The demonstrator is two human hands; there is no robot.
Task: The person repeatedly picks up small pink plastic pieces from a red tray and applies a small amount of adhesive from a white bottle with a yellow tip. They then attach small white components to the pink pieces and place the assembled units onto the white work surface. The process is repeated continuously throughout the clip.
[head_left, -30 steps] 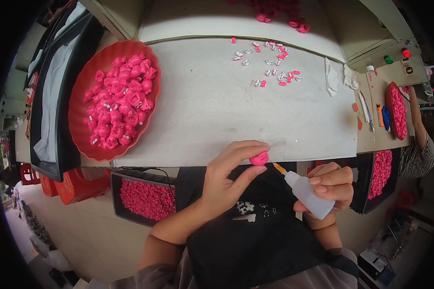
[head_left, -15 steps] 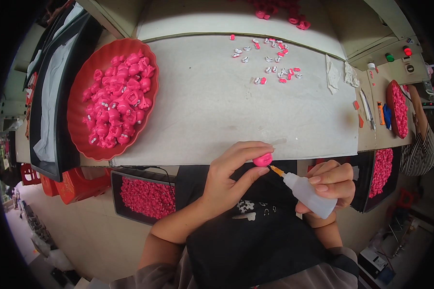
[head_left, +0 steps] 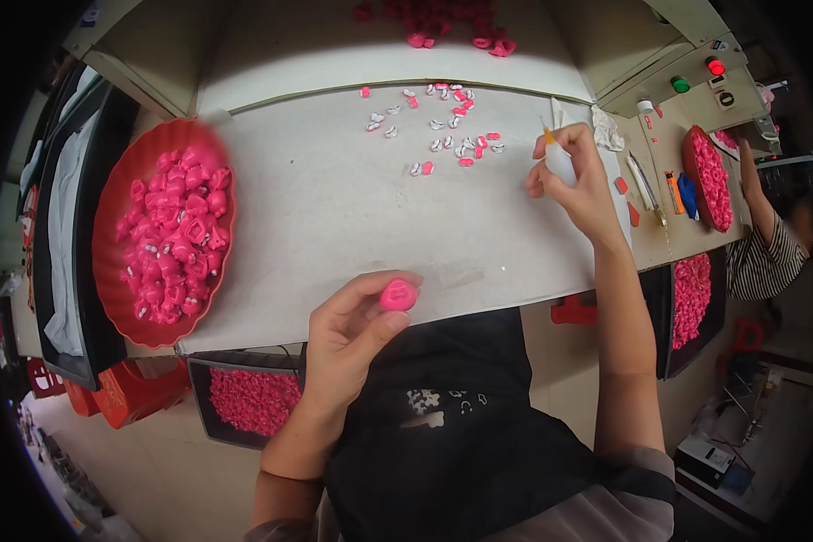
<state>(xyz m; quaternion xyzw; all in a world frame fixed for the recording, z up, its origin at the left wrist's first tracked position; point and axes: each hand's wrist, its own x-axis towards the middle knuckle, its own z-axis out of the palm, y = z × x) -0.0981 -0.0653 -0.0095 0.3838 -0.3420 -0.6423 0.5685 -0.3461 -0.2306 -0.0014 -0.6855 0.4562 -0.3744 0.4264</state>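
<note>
My left hand (head_left: 352, 334) pinches a small pink plastic piece (head_left: 397, 294) between thumb and fingers, just over the near edge of the white worktable (head_left: 334, 217). My right hand (head_left: 580, 185) is stretched out over the table's right side and grips a small white glue bottle (head_left: 558, 161) with an orange tip pointing up. Beyond that hand lies a scatter of small pink and white parts (head_left: 443, 135). A red oval tray (head_left: 167, 230) heaped with pink pieces rests at the table's left.
A dark bin of pink pieces (head_left: 253, 397) sits under the table at my left knee. More pink pieces (head_left: 443, 18) lie at the far edge. At the right, another person's arm (head_left: 759, 208), a red tray of pink pieces (head_left: 709, 176), tools and a button panel (head_left: 696, 77).
My right hand has carried the glue bottle away from the pink piece, up and out over the right of the table. My left hand still holds the piece near the table edge.
</note>
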